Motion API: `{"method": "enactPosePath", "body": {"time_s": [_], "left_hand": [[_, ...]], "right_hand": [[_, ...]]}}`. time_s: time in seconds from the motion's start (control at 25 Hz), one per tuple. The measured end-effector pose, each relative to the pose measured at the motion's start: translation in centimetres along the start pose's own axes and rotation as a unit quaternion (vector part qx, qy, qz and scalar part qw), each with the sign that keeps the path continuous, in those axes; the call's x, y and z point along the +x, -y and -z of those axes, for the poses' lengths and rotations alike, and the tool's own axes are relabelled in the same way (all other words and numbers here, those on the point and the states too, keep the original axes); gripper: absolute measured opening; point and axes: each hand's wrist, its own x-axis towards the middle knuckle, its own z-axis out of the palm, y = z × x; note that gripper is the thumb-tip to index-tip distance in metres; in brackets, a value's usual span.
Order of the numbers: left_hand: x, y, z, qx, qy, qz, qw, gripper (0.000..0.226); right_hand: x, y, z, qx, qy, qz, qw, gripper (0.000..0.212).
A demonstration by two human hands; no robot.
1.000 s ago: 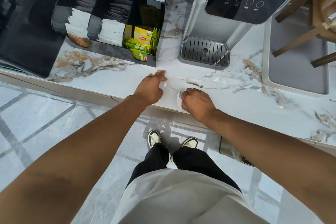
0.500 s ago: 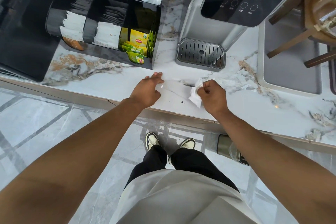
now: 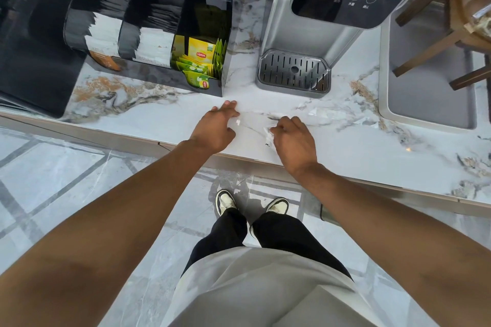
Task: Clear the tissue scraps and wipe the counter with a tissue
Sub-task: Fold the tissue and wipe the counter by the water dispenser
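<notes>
My right hand (image 3: 293, 142) presses a crumpled white tissue (image 3: 268, 132) onto the marble counter (image 3: 159, 125) near its front edge; only a corner of the tissue shows at my fingertips. My left hand (image 3: 216, 127) rests flat on the counter just to the left, fingers spread and holding nothing. A tiny white tissue scrap (image 3: 238, 122) lies beside my left fingers. A small dark speck (image 3: 266, 144) sits on the counter between my hands. More pale scraps (image 3: 322, 113) lie to the right, in front of the dispenser.
A black organiser (image 3: 148, 34) with sachets and yellow tea bags (image 3: 200, 58) stands at the back left. The water dispenser (image 3: 318, 21) with its drip tray (image 3: 293, 73) is behind my hands. A grey tray (image 3: 398, 114) with a wooden stand sits on the right.
My right hand has come back down and leftward with the tissue, from lifted near the dispenser to pressed on the counter. The left hand has stayed in place.
</notes>
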Motion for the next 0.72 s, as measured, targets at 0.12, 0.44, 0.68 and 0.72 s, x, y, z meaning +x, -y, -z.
{"method": "enactPosePath", "body": {"time_s": [0.12, 0.44, 0.68, 0.72], "left_hand": [[-0.1, -0.2, -0.2, 0.001, 0.006, 0.003, 1.000, 0.055], [0.0, -0.1, 0.0, 0.011, 0.026, -0.003, 1.000, 0.059], [0.0, 0.0, -0.3, 0.010, 0.025, 0.003, 1.000, 0.059], [0.0, 0.0, -0.3, 0.011, 0.027, 0.006, 1.000, 0.060]], "right_hand": [[-1.4, 0.2, -0.5, 0.068, 0.013, 0.047, 0.996, 0.022], [-3.8, -1.4, -0.7, 0.069, 0.060, 0.128, 0.987, 0.041], [-5.0, -2.7, 1.1, 0.108, 0.087, 0.183, 0.973, 0.027], [-5.0, -2.6, 1.4, 0.133, 0.088, 0.177, 0.971, 0.025]]}}
